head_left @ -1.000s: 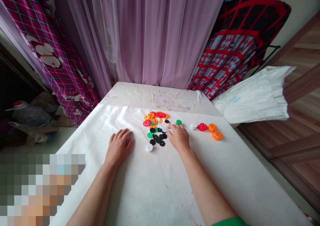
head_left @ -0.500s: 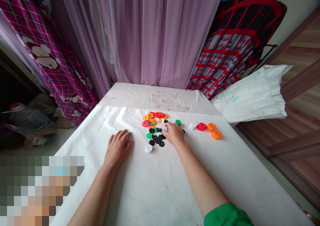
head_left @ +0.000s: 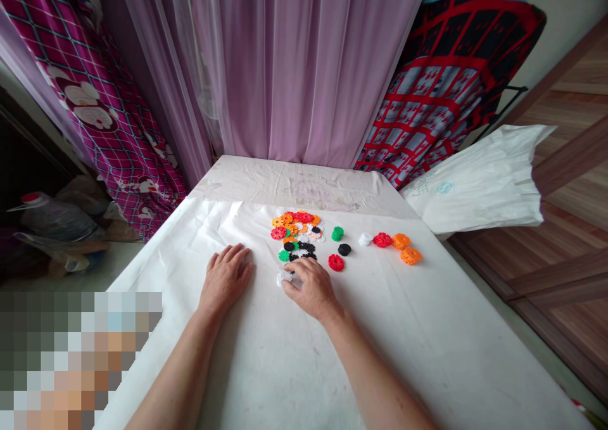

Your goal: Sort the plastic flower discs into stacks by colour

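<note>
My left hand [head_left: 227, 277] lies open on the white cloth, fingers stretched out and holding nothing. To its right, my right hand [head_left: 311, 285] has thumb and fingers closed around white notched plastic discs [head_left: 282, 279] stacked at the near end of a mixed pile. That hand partly covers the black discs [head_left: 308, 247] just beyond it. Orange discs [head_left: 286, 219], red discs [head_left: 278, 233] and a green disc [head_left: 284, 256] are also in the pile, with some overlapping.
Right of the pile sit a green stack [head_left: 337, 233], a black stack [head_left: 344, 249] and a red stack [head_left: 335, 263]. Farther right are white [head_left: 365, 239], red [head_left: 382, 240] and orange stacks [head_left: 411, 256]. A white bag [head_left: 484, 180] hangs at the table's right edge.
My right hand has moved toward me and left, from the pile's white discs to the near white stack. The black and red stacks on the right are now uncovered. My left hand stays put.
</note>
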`<state>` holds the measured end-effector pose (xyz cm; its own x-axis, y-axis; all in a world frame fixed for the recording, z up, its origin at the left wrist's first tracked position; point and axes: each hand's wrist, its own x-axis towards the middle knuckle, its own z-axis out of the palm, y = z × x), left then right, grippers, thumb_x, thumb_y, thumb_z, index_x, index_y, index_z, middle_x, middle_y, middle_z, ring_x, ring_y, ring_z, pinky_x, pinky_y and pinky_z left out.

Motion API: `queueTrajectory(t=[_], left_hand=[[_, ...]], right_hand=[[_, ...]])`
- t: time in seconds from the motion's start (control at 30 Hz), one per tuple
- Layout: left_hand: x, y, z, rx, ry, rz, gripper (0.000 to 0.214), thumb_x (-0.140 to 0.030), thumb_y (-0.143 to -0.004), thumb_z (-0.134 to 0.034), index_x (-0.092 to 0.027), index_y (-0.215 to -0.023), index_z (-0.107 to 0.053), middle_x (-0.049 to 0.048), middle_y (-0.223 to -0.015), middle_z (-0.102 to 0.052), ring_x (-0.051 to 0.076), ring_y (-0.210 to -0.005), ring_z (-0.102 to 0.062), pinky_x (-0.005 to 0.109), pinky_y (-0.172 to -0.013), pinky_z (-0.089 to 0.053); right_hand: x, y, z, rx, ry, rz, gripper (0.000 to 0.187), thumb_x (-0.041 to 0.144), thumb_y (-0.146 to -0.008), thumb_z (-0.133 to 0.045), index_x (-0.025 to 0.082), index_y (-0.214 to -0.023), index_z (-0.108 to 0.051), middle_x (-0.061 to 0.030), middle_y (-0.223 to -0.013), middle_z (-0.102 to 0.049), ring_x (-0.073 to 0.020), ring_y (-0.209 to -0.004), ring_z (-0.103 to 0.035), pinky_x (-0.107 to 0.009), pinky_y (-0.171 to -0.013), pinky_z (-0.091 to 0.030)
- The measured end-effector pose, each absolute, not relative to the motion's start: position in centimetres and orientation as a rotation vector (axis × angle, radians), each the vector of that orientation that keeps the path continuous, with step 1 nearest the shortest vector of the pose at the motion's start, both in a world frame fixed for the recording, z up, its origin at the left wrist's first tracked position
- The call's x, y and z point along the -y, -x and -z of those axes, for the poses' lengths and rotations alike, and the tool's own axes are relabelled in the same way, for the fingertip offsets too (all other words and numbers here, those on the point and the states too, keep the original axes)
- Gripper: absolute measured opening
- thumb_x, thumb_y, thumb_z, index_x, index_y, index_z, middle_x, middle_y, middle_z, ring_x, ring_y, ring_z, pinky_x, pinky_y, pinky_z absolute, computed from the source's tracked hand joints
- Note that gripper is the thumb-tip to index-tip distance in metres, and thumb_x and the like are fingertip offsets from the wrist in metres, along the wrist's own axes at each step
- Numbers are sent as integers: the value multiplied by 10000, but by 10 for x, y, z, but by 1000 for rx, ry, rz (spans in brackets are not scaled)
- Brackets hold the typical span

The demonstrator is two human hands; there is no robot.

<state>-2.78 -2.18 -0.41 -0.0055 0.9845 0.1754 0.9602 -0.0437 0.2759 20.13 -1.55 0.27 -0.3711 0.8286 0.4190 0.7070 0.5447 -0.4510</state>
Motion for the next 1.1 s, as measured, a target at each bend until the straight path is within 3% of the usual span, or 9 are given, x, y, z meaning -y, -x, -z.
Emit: queueTrajectory(t=[0.4,0.6,0.77,0.9,1.1], left_hand=[[22,28,4,-2116,-2159,-518,439,-409,-948,-410,-249,-1306,-607,81,-1462,-557,292,-1381,-459,517,-1145,-325],[22,28,4,-2112,-2158,-507,448,-416,-953,-400,-237,-1310,-603,86,-1456,-562,290,-1386,-453,513,-1147,-321],[22,28,5,-2111,-2162,-499,455,-414,-954,-390,-228,-1312,-601,88,-1460,-558,295,-1386,-453,518,-1143,-322],[22,29,5,-2110,-2167,-503,453,-419,-954,-392,-235,-1310,-603,89,-1458,-559,291,-1385,-453,517,-1143,-323],[22,29,6,-2113,-2171,-534,435,-415,-949,-407,-249,-1293,-615,84,-1451,-567,290,-1376,-464,518,-1142,-325]], right_hand=[[10,-208,-6,2178,1222,-280,144,263,-849,-644,237,-973,-712,-42,-995,-722,-200,-970,-632,-314,-905,-480],[-29,-234,-17,2089,1653,-191,218,172,-897,-524,238,-960,-722,-43,-1030,-725,-199,-1000,-624,-297,-881,-460],[-61,-232,-24,2180,1814,-215,224,198,-891,-560,243,-1044,-717,-40,-1138,-716,-201,-1045,-620,-293,-856,-450],[-72,-219,-26,2248,1845,-219,218,317,-895,-603,246,-1071,-711,-48,-1133,-723,-216,-1053,-627,-305,-865,-452],[-84,-210,-29,2206,1983,-299,248,318,-870,-624,248,-1100,-688,-61,-1121,-728,-218,-1047,-647,-306,-830,-460]])
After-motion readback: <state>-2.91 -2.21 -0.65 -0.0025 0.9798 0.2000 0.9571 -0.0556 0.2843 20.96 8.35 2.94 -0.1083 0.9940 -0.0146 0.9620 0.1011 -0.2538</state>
